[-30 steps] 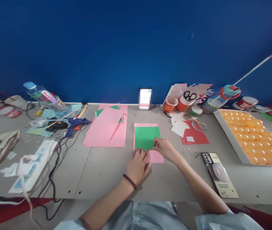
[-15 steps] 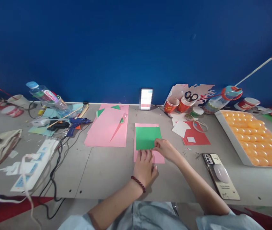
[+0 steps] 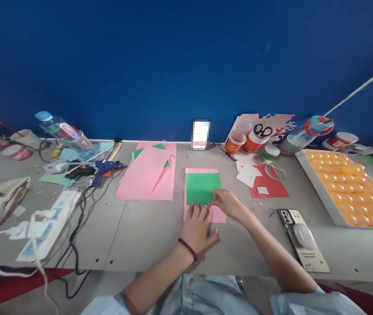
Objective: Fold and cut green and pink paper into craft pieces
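A green paper (image 3: 202, 187) lies folded over a pink sheet (image 3: 218, 215) on the grey table in front of me. My left hand (image 3: 199, 227), with a dark bead bracelet on the wrist, lies flat with fingers stretched onto the near edge of the paper. My right hand (image 3: 228, 204) pinches the green paper's near right corner with its fingertips pressed together.
A larger pink sheet stack (image 3: 148, 175) lies to the left. A glue gun (image 3: 106, 167), cables and a power strip (image 3: 47, 221) fill the left side. Red cups with scissors (image 3: 260, 131) stand at the back right, a tray of orange balls (image 3: 346, 183) and a phone (image 3: 302, 238) on the right.
My left hand slid a little to the right along the paper's near edge. My right hand has hardly moved and stays at the green corner.
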### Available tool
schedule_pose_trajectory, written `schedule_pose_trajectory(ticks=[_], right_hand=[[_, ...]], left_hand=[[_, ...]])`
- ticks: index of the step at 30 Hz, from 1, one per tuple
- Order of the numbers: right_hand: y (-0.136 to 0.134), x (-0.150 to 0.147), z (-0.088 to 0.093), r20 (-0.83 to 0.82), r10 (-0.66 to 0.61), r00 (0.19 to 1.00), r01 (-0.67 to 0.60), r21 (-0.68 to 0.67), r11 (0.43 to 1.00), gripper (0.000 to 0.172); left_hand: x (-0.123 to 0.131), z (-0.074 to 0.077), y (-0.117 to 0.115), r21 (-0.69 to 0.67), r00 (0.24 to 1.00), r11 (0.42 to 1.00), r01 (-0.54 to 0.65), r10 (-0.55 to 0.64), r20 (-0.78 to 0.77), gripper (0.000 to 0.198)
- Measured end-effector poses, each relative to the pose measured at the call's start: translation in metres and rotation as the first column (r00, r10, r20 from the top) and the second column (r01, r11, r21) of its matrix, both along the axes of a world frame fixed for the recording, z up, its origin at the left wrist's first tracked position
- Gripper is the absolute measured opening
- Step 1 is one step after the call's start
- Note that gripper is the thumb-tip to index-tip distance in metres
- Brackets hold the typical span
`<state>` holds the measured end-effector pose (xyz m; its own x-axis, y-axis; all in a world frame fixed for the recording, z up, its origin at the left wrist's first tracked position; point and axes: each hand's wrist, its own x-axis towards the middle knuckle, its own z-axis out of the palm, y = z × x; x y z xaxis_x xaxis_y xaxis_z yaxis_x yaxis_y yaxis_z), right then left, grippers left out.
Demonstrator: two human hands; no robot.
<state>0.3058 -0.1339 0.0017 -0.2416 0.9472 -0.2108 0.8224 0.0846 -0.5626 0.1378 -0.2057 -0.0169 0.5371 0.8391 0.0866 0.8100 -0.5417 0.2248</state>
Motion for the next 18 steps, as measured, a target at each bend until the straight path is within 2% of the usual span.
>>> schedule_pose_trajectory(ticks=[9,18], right_hand=[[-0.0012,0.004,0.0068,0.058,-0.023,0.998,0.024,-0.032,0.999,0.015],[-0.0035,0.0087,0.005,0.052,-0.019,0.998,0.019,-0.004,1.0,0.012]], left_hand=[[0.0022,0.0048,-0.0003,-0.013,0.999,1.0,-0.004,0.003,-0.037,0.076],[0.0047,0.0082,0.0016,0.01,0.997,1.0,0.013,-0.012,-0.079,0.076]])
